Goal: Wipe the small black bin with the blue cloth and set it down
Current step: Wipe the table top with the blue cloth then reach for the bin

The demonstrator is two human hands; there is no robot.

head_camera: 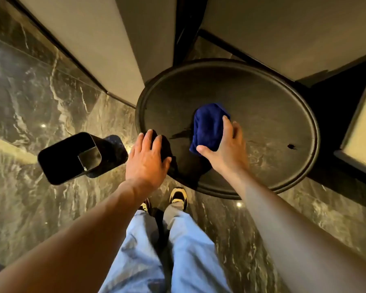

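Observation:
The small black bin (pixel 61 161) stands upright on the marble floor, left of the round dark table (pixel 262 98). Its square mouth is open and nothing touches it. My right hand (pixel 226 149) grips the bunched blue cloth (pixel 207 127) and presses it on the table top near the middle. At the table's near-left rim my left hand (pixel 148 159) rests with its fingers spread. A dark patch lies under it, and I cannot tell whether that is an object or shadow. The bin is about a hand's width left of my left hand.
Beige wall panels with dark trim (pixel 106 60) rise behind the table and bin. An upholstered seat edge (pixel 359 127) sits at the right. A small dark mark (pixel 291 146) shows on the table's right side. My legs and shoes (pixel 178 197) are below the table's rim.

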